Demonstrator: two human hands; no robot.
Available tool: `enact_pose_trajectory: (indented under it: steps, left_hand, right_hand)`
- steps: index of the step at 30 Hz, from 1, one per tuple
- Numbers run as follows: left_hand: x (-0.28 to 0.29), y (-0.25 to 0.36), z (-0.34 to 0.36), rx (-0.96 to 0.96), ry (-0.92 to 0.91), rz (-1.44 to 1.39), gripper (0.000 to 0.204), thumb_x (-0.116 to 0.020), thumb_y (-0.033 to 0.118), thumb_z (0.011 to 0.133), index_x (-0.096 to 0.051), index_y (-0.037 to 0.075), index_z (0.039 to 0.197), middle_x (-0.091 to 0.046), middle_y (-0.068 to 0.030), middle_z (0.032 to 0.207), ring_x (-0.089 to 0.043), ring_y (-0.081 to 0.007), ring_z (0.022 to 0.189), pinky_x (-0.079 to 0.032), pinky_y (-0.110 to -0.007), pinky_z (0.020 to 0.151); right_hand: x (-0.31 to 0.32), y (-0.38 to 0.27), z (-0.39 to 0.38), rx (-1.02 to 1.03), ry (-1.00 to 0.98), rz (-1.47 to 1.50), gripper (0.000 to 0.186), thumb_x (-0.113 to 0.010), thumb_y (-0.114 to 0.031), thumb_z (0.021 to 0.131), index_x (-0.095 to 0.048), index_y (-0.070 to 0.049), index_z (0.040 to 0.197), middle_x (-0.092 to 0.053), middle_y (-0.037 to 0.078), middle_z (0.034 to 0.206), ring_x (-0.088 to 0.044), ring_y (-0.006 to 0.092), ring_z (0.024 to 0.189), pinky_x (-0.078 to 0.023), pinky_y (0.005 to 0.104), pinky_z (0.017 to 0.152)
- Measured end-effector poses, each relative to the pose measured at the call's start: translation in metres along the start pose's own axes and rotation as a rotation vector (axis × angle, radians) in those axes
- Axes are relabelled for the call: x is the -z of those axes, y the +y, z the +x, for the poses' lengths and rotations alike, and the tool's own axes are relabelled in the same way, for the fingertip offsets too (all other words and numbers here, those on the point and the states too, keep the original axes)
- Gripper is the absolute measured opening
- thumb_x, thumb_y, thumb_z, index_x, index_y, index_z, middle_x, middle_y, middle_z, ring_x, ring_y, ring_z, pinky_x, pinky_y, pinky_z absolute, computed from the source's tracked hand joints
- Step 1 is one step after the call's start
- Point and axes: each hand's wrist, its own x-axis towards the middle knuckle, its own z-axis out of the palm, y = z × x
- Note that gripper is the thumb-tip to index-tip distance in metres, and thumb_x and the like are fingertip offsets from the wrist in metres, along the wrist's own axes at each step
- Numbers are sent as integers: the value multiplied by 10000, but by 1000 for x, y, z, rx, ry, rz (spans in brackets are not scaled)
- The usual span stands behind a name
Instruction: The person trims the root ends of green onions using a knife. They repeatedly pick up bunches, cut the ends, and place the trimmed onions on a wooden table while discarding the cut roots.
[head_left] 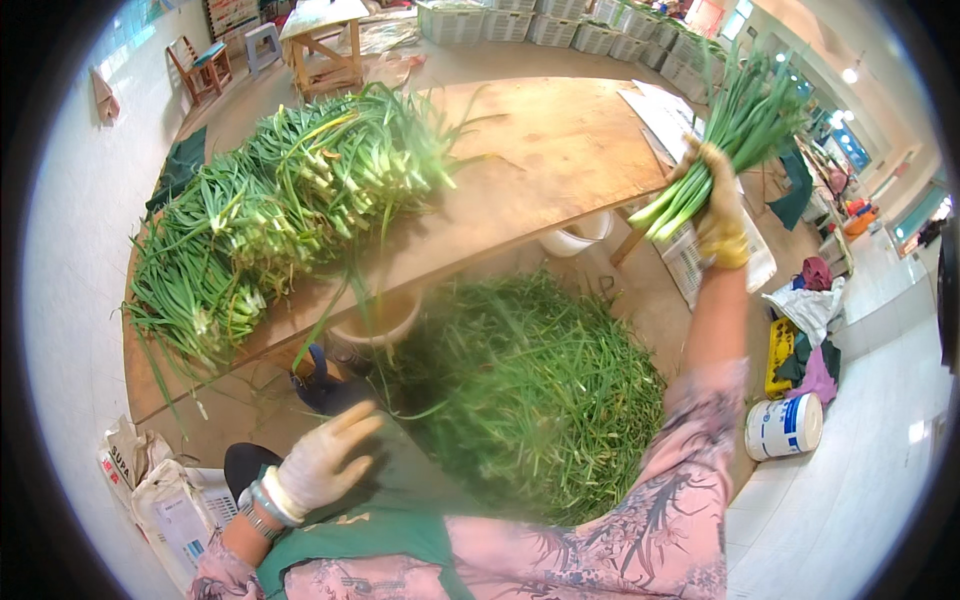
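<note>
My right hand [715,200], in a soiled yellowish glove, grips a bunch of long green stalks with pale ends [740,110] at the right end of the wooden board [540,150]. My left hand [335,455], in a white glove, is raised over my dark green apron with its fingers apart and nothing in them. A large pile of green stalks [270,200] covers the left half of the board. Beneath the board's front edge lies a big heap of loose green leaves [540,390], partly blurred.
Pale buckets [575,240] stand under the board. Stacked crates [510,22], a wooden stand [322,45] and a chair [195,70] are at the back. At the right are a white bucket [785,425], a yellow crate [780,355] and cloths. Sacks [180,505] lie at lower left.
</note>
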Motion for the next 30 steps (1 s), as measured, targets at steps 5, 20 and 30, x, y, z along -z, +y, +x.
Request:
enact_pose_trajectory:
  steps: [5, 20, 30]
  left_hand:
    - [-4, -24, -31, 220, 201, -160, 322, -647, 48, 830, -671, 58, 1151, -670, -182, 1191, -675, -345, 1026, -549, -377, 874]
    - [6, -50, -25, 296, 362, -173, 249, -598, -15, 819, -711, 29, 1036, -706, -183, 1097, -699, -330, 955, -549, -358, 837]
    - [7, -57, -13, 280, 370, -217, 230, -583, 3, 837, -701, 33, 1032, -706, -180, 1073, -698, -321, 914, -550, -359, 819]
  right_hand:
    - [14, 2, 123, -181, 109, -343, 234, -711, -238, 879, -670, -20, 955, -635, 26, 760, -632, 148, 621, -532, 295, 575]
    - [7, 140, 150, 272, 138, -282, 423, -732, -157, 875, -593, 34, 1227, -651, 88, 906, -666, 177, 766, -559, 307, 724]
    - [24, 135, 161, 61, 179, -522, 289, -760, -209, 857, -634, 6, 1004, -658, 67, 810, -654, 177, 651, -535, 308, 590]
